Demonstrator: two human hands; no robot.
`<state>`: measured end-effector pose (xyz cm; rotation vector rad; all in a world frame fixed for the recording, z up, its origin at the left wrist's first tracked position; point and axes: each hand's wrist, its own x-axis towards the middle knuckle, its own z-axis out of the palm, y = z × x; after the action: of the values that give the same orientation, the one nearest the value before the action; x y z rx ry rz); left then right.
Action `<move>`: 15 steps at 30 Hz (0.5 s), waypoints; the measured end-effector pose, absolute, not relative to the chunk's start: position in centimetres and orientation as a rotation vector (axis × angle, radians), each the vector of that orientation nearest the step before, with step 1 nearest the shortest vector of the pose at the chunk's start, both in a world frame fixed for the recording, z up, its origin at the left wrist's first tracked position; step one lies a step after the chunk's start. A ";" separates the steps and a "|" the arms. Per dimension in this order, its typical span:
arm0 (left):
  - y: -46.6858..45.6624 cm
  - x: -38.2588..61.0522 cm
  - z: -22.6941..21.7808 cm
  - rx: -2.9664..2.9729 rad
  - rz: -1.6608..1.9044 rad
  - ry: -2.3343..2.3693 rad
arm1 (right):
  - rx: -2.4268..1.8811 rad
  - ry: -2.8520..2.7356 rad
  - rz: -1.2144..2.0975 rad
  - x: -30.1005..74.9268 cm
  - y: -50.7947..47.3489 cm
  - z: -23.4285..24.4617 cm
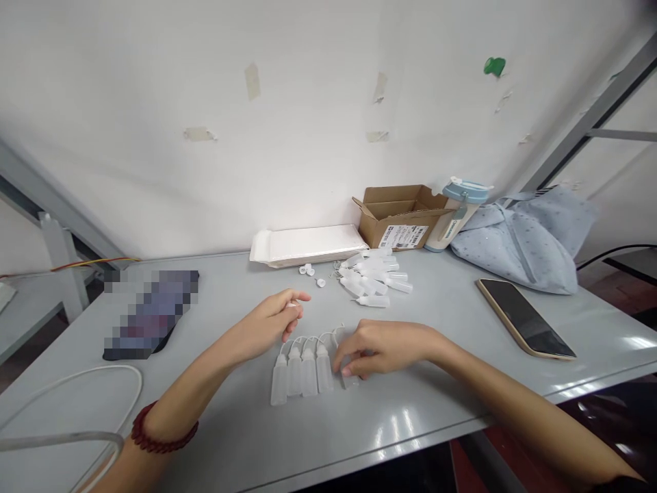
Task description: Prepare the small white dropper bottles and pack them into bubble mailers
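My right hand grips a small translucent plastic dropper bottle lying on the grey table, its fingers covering most of the body. Left of it, several similar bottles lie side by side in a row, with thin tethers curving from their necks. My left hand hovers just above the row, fingers curled and index finger partly stretched out. A bit of white shows between its thumb and fingers, too small to name. Behind the hands lies a loose heap of more dropper bottles, and left of that, several small white caps.
At the wall are a flat white package, an open cardboard box, a blue-lidded cup and a pale blue bag. A phone lies right, a pixelated dark object left, and a white cable front left.
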<state>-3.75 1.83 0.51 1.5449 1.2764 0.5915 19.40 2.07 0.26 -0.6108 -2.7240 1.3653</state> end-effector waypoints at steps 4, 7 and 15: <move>1.7 -3.5 0.3 1.607 0.555 1.227 | -0.695 -2.753 1.237 19.7 2.2 0.4; 1.7 -3.1 0.4 1.572 0.570 1.209 | -0.820 -2.743 0.976 20.0 2.6 0.7; 1.7 -2.6 0.3 1.632 0.608 1.136 | -0.868 -2.518 0.597 19.5 3.2 -0.4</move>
<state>-2.61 1.69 0.35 1.6319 1.1355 0.6075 19.52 3.19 -0.36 -0.8676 -2.5179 0.5973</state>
